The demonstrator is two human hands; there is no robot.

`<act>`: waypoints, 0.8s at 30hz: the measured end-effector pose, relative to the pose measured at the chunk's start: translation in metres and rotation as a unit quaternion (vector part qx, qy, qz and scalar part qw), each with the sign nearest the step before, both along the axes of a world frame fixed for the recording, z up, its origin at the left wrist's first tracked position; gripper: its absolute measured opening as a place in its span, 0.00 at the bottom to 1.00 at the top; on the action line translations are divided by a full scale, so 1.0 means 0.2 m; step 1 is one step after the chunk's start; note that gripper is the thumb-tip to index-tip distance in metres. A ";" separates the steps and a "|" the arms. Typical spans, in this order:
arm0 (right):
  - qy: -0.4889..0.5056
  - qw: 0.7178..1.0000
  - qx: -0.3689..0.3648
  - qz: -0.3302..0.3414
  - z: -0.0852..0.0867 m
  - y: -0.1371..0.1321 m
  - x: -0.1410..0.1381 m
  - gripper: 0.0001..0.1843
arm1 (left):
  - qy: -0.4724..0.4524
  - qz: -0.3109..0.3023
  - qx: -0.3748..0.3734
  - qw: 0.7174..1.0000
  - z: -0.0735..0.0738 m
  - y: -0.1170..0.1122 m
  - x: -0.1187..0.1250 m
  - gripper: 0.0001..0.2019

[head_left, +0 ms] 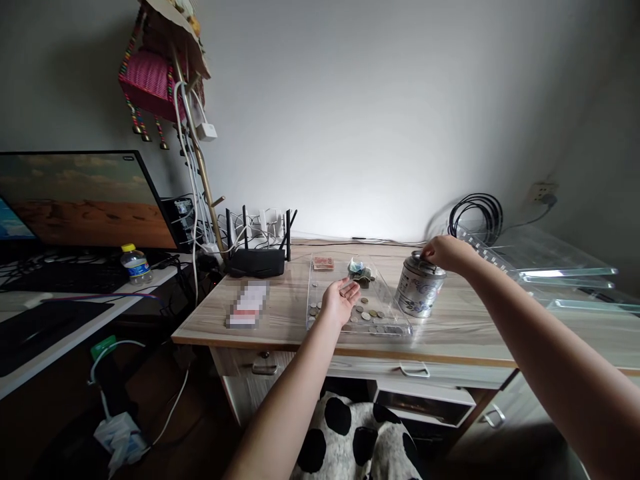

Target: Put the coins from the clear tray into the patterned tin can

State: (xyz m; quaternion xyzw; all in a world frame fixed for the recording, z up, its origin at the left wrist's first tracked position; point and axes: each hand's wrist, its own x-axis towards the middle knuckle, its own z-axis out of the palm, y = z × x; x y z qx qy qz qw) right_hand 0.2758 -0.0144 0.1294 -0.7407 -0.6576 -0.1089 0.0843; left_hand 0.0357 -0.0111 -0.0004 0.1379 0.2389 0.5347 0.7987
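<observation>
My left hand [341, 301] is held palm up with its fingers stretched out, over a clear acrylic tray [385, 283]. A small dark spot shows near its fingers; I cannot tell whether it is a coin. Several coins [367, 315] lie in the tray around this hand. Behind it are crumpled banknotes [361, 272] and, at the back left, a flat stack of reddish banknotes [323, 263]. To the right stands a silvery tin [419, 293] with a floral pattern. My right hand [445, 253] is pinched at its top, and the fingertips are partly hidden.
Left of the tray lies a blurred paper item [249, 303], with a black router [257, 262] behind it. Clear acrylic panels [565, 267] and a coiled black cable [476, 219] occupy the right side. A monitor [90, 200] and bottle [136, 265] stand on the left desk.
</observation>
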 end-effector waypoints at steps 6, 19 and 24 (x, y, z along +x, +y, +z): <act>0.034 0.992 0.118 -0.005 0.01 -0.10 -0.13 0.17 | -0.006 -0.006 0.008 1.000 0.00 0.01 -0.01 0.11; 0.085 0.954 0.080 0.277 -0.55 -0.09 -0.75 0.12 | -0.016 -0.006 0.003 1.000 0.01 0.00 -0.01 0.17; 0.105 0.953 0.120 0.257 -0.50 -0.14 -0.68 0.12 | -0.037 -0.013 0.042 0.998 0.01 0.00 0.01 0.04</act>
